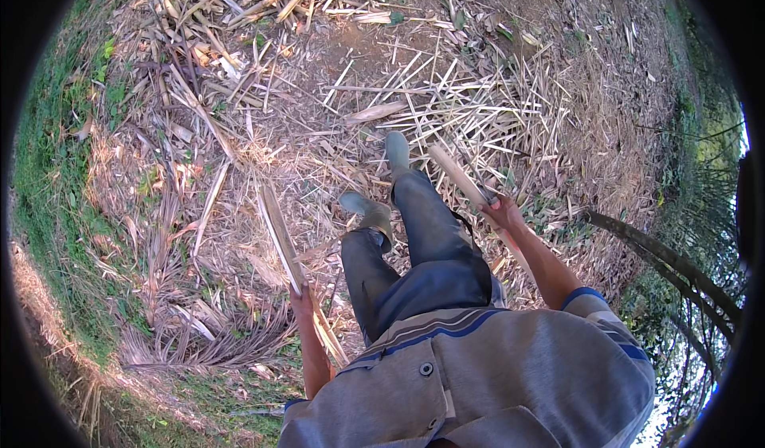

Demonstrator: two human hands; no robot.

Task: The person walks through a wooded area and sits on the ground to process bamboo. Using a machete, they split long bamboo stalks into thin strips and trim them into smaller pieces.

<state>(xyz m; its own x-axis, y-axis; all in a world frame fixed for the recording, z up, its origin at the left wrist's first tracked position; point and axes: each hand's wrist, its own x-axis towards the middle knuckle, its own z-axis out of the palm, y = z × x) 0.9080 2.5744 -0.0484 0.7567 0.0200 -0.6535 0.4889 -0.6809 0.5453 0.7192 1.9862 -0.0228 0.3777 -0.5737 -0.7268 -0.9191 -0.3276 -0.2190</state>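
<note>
Your left hand is clamped on a split bamboo strip, long axis running up and away from it. Your right hand likewise grips a second bamboo length, probably mid-shaft; hands well apart.

Bare ground strewn with split bamboo strips.

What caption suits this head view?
Person walking over dry cuttings, left hand and right hand each gripping a bamboo strip.
</note>
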